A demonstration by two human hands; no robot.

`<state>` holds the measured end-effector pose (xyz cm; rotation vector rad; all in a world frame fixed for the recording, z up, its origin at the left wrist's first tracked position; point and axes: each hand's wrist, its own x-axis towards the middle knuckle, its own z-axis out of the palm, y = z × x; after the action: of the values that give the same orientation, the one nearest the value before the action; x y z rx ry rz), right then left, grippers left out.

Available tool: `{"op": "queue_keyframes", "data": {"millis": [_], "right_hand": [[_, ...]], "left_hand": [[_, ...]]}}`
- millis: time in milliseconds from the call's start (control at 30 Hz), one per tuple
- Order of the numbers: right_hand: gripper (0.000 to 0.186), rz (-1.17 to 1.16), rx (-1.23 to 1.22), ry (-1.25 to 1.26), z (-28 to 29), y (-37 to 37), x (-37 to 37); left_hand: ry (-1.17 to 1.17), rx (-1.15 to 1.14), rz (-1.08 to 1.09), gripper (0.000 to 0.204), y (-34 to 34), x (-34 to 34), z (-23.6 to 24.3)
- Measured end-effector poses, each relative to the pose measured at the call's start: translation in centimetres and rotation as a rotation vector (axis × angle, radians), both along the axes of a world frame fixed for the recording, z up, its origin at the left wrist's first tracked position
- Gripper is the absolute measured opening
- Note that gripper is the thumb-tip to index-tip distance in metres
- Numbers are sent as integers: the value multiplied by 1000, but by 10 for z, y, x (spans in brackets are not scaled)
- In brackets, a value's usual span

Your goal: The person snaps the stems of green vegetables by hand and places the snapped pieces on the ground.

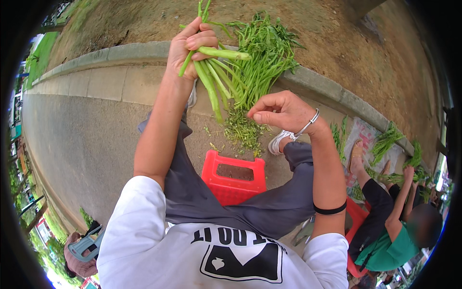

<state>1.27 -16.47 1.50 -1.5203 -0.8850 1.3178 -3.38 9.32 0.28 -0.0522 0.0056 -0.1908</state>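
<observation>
My left hand (pixel 193 44) is closed around a bunch of thick pale-green vegetable stems (pixel 208 89), raised at the upper middle. Their lower ends hang down and to the right, and thin shoots stick out above the fist. To the lower right, my right hand (pixel 285 111) has thumb and index finger pinched together. Whatever sits in that pinch, if anything, is too small to make out. Just beyond it lies a heap of long leafy greens (pixel 263 60) against the kerb. Chopped green scraps (pixel 244 129) are strewn on the ground below the heap.
A red plastic stool (pixel 233 185) stands between my legs. The stone kerb (pixel 332 89) curves across, with bare soil (pixel 346 48) beyond. At the right, a person in green (pixel 390 245) handles more greens (pixel 385 144) beside a plastic sheet (pixel 361 137).
</observation>
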Motion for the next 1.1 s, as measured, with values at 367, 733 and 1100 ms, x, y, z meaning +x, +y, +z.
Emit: {"op": "queue_keyframes", "data": {"millis": [367,733,1100], "right_hand": [[23,-331,72,164,19,17,-8],[24,-451,75,79,1,30,-10],[20,-390,29,14,10,10,6]], "left_hand": [[550,932,489,26,-43,2,16],[469,1168,430,26,-70,2,9],[505,1156,324,27,-57,-3,18]]}}
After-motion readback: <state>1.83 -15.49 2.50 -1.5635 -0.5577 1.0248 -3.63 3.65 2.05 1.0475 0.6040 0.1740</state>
